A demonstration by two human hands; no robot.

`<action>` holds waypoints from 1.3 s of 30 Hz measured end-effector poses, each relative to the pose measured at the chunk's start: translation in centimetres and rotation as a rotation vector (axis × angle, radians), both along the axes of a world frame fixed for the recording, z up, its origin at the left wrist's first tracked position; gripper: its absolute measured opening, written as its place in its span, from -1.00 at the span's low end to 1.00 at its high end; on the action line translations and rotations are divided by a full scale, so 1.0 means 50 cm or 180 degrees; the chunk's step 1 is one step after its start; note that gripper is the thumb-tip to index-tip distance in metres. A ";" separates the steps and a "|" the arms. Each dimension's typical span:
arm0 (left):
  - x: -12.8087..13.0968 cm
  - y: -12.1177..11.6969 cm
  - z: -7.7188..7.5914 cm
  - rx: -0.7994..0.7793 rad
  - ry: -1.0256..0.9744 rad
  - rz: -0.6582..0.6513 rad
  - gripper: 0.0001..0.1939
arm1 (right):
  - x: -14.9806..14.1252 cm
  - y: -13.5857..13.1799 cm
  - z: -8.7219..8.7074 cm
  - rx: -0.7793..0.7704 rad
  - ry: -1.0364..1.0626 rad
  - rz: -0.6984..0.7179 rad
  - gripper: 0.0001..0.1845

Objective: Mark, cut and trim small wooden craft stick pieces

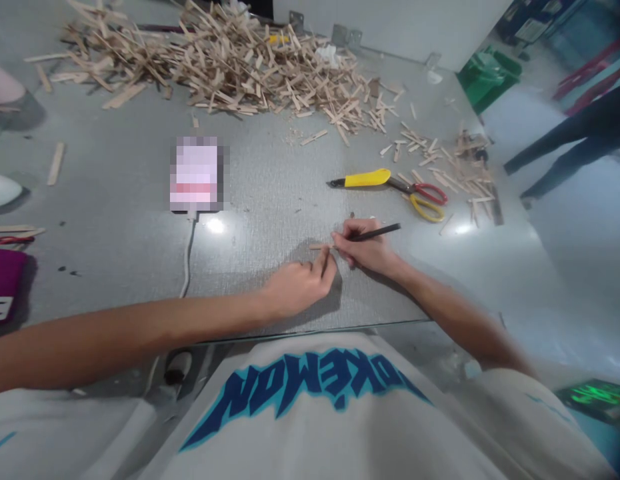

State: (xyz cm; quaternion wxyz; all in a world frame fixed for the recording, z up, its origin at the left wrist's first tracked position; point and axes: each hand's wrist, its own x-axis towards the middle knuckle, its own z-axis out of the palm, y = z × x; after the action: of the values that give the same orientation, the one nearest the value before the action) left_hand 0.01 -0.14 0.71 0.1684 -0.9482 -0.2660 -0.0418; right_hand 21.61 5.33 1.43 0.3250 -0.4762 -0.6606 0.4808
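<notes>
Your left hand (301, 283), half-curled, perhaps pins the crosswise stick (316, 247), your right hand (369, 251) pinching a pen (384, 231) by the stick's right end.

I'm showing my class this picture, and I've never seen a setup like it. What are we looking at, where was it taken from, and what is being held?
There is no machine here: these are a person's bare hands, seen by a camera worn on the head, looking forward and down. The left hand has its fingertips at a thin, pale wooden strip; whether it pinches or presses is unclear. The right hand holds a slim black pen. On the shiny grey table lie a yellow-handled tool with a dark tip, red-and-yellow-handled scissors, a pixelated rectangular device on a pale cable, and a large heap of wooden pieces.
</notes>
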 end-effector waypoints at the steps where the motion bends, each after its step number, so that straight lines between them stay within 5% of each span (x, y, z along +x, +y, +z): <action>1: 0.000 0.000 0.000 -0.0004 -0.0009 -0.0005 -0.50 | 0.000 0.000 0.001 0.0012 0.0012 0.0013 -0.46; 21: 0.001 0.002 -0.002 -0.0336 -0.0207 0.0047 -0.50 | 0.001 0.001 -0.005 -0.0075 -0.0022 -0.0128 -0.44; 28: -0.001 0.000 0.002 0.0067 -0.0144 -0.0045 -0.52 | -0.002 -0.001 -0.003 -0.0087 -0.0046 -0.0165 -0.44; 39: -0.002 0.003 0.007 -0.0053 0.0021 0.0024 -0.48 | 0.000 -0.001 -0.005 -0.0065 -0.0019 -0.0147 -0.48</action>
State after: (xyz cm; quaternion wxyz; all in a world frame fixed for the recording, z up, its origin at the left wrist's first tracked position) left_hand -0.07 0.03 1.04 0.1616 -0.9487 -0.2694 -0.0359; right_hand 21.59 5.29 1.20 0.3292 -0.4961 -0.6455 0.4784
